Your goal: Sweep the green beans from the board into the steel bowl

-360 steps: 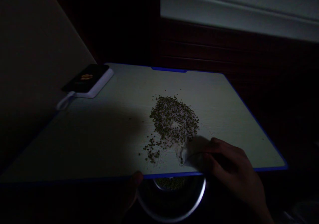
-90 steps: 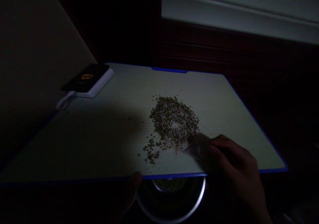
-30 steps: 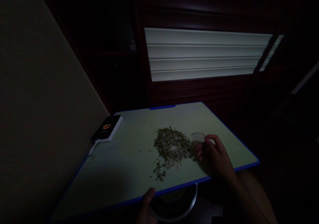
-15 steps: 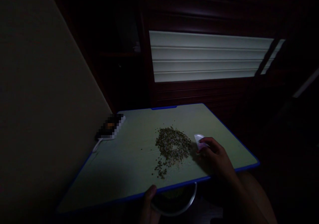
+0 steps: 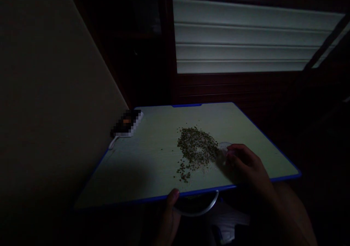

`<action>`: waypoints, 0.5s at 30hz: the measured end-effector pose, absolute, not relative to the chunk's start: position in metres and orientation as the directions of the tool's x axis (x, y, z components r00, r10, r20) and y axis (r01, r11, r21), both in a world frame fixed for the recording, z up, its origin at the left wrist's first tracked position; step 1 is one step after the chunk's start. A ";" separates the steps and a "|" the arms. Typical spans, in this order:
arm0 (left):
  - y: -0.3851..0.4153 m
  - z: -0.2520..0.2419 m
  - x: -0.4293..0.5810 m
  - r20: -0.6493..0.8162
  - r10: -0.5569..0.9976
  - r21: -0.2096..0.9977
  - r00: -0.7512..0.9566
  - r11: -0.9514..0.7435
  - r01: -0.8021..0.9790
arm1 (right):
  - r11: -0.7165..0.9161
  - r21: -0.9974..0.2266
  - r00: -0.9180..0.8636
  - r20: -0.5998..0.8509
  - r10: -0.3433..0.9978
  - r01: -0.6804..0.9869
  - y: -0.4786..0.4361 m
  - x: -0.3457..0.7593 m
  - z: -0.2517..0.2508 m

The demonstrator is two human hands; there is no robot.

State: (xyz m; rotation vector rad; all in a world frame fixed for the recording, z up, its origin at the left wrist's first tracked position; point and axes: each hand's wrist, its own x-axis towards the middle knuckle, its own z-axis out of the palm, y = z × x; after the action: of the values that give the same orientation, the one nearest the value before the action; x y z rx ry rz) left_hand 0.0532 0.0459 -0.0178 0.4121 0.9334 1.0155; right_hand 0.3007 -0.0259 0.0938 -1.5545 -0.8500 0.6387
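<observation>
Unlabelled green grains [image 5: 197,149] beside right hand [image 5: 246,166], no legible writing.

My tabletop [image 5: 153,166] is pale green with a blue rim; the seeds [image 5: 197,147] are olive-green, the bowl [image 5: 203,209] silvery.

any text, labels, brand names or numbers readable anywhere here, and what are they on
None can be read.
The phone at the table's far left corner is pixelated, so nothing on its screen can be read.
The small pale piece at the right hand, the metal bowl beside the left hand and the wall panel show no print in this dim light.
</observation>
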 end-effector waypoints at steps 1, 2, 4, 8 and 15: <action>0.045 -0.013 0.054 -0.462 0.858 0.643 0.226 0.499 -0.581 | -0.048 -0.983 0.578 0.065 0.813 0.178 -0.026 0.300 0.095; 0.044 -0.008 0.054 -0.459 0.856 0.630 0.239 0.503 -0.591 | -0.053 -0.980 0.572 0.068 0.817 0.192 -0.025 0.299 0.095; 0.044 -0.001 0.054 -0.474 0.828 0.563 0.299 0.546 -0.621 | -0.055 -0.973 0.553 0.080 0.829 0.223 -0.024 0.298 0.096; 0.047 -0.001 0.048 -0.578 0.744 0.420 0.336 0.624 -0.659 | -0.035 -0.953 0.453 0.110 0.885 0.300 -0.018 0.293 0.102; 0.053 -0.029 0.017 -0.727 0.686 0.507 0.034 0.570 -0.646 | 0.320 -0.639 -0.160 0.297 0.942 0.700 0.044 0.278 0.150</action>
State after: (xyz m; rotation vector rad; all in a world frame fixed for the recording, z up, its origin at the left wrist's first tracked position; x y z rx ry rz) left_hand 0.0172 0.0527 -0.0294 0.0418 1.1459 1.0247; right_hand 0.2778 0.0443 0.1502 -1.4465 -1.9301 0.4700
